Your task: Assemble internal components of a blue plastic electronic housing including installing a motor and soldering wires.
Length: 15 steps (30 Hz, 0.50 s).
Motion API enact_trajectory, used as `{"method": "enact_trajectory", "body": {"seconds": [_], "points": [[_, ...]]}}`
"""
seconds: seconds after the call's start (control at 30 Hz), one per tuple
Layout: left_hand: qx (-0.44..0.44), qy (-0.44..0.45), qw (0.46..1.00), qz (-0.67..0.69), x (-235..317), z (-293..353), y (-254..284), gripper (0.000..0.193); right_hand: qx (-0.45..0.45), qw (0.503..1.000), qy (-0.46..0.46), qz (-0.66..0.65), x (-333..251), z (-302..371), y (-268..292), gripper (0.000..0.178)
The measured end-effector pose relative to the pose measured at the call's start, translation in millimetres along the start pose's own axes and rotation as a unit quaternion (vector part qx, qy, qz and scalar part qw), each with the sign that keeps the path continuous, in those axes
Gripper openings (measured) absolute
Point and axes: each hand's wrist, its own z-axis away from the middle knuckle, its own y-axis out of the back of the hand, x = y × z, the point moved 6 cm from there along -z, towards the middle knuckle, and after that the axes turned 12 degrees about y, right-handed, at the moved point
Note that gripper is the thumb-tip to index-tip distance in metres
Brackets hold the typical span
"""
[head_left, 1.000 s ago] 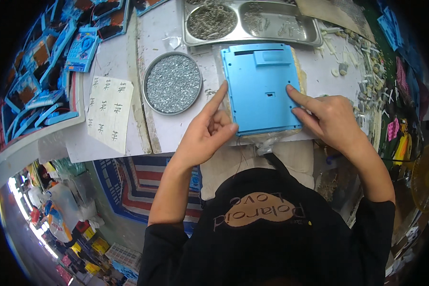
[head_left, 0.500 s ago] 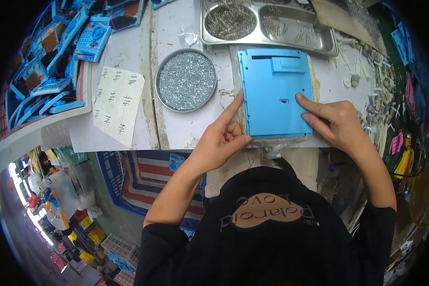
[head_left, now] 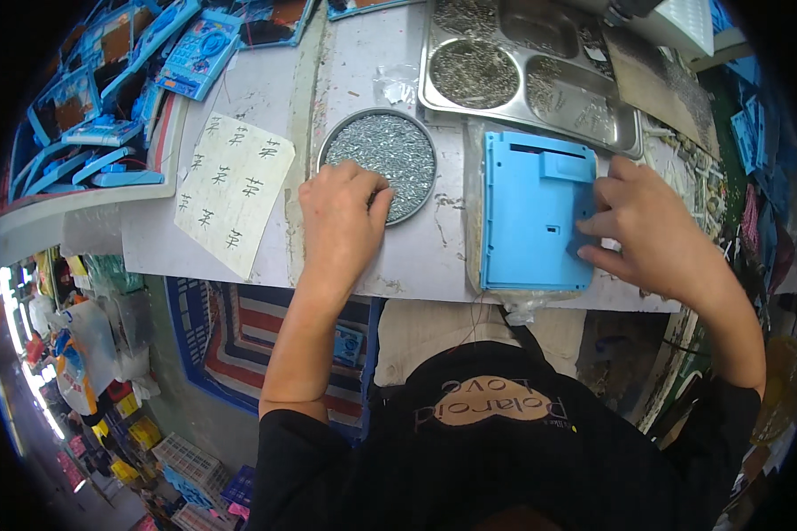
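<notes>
A flat blue plastic casing lies on the table before me, with a raised block near its top and small holes in its face. My right hand rests at its right edge, fingers apart and touching it. Left of the casing stands a round metal dish full of small silvery metal pieces that look like screws. Over the dish's near left rim is my left hand, fingers curled down into the pieces. Its fingertips are hidden, so what they pinch cannot be made out.
A steel compartment tray with small metal parts stands behind the casing. Handwritten paper lies left of the dish. Blue plastic housings with wires pile up at the far left. A blue-framed crate stands below the table edge.
My left hand has left the casing's left edge and moved left to the dish. My right hand has shifted slightly up along the casing's right side. The view has shifted a little.
</notes>
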Motion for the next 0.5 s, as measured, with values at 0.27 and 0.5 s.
{"method": "enact_trajectory", "body": {"seconds": [0.27,0.5], "points": [[0.051,-0.008,0.996,0.066,-5,-5,-9,0.009,0.082,0.980,0.111,0.143,2,-185,-50,0.011],[0.038,0.002,0.994,0.099,-12,0,0,0.007,0.061,0.979,0.115,0.158,5,-211,-57,0.011]]}}
